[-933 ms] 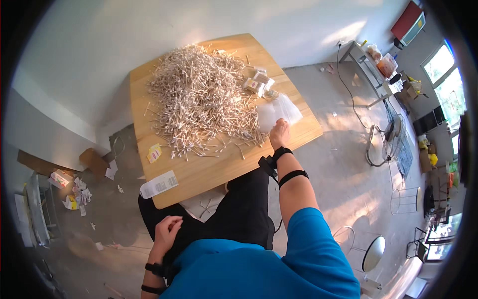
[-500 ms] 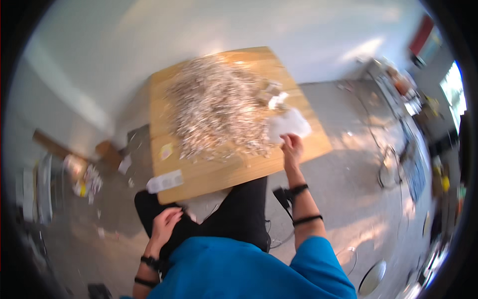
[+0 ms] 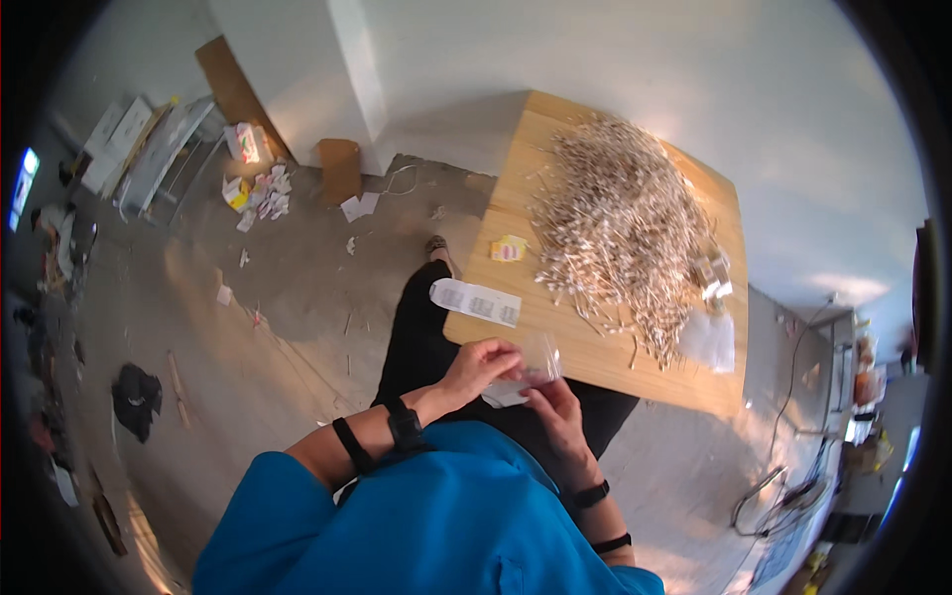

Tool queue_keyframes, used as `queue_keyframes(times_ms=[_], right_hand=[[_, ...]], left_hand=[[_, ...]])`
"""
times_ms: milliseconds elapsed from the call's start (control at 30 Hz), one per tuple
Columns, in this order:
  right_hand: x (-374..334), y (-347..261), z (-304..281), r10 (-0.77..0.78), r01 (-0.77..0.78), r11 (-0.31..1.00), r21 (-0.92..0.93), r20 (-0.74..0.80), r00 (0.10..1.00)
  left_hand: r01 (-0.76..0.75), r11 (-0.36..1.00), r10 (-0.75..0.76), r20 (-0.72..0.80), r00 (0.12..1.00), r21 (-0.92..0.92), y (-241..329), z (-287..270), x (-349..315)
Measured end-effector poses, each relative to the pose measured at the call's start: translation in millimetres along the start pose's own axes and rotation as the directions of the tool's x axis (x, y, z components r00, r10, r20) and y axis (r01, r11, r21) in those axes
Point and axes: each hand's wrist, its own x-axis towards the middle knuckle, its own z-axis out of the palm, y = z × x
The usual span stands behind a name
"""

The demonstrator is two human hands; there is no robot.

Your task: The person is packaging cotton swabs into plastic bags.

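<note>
Above my lap, at the table's near edge, a small clear plastic bag (image 3: 544, 359) is held between my two hands. My left hand (image 3: 484, 367) pinches one side of it with bent fingers. On the other side, the thumb and fingers of my right hand (image 3: 557, 409) are closed on its lower edge. Just under the bag, a white piece (image 3: 504, 395) shows over my dark trousers; what it is, I cannot tell. A big heap of thin sticks with pale tips, like cotton swabs (image 3: 620, 218), covers much of the wooden table (image 3: 625, 379).
Flat clear bags (image 3: 707, 342) lie at the table's right side, beside small packs (image 3: 712, 273). A white label strip (image 3: 476, 300) overhangs the left edge, near a yellow card (image 3: 509, 248). Cardboard (image 3: 340, 169), paper scraps (image 3: 266, 193) and a black bag (image 3: 136, 400) lie on the floor.
My right hand has left the flat bags and come to my lap, where both hands now hold a clear bag. My left hand has risen to meet it. The view has turned left.
</note>
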Motion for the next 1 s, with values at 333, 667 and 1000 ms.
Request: queue_keyframes(times_ms=[333, 667, 1000], right_hand=[[26.0, -35.6, 36.3, 0.323, -0.273, 0.886, -0.374, 0.077, 0.943], [88.1, -13.2, 124.5, 0.354, -0.302, 0.885, -0.354, 0.092, 0.931], [83.5, -0.4, 141.7, 0.081, 0.015, 0.884, -0.468, 0.184, 0.980]], left_hand=[[-0.172, 0.875, 0.169, 0.048, 0.984, 0.452, -4.4, -73.4, -46.2], [-0.144, 0.737, 0.460, -0.333, 0.823, 0.660, 30.5, -111.0, -96.3], [-0.140, 0.881, 0.301, -0.307, 0.903, 0.451, 12.7, -97.6, -77.7]])
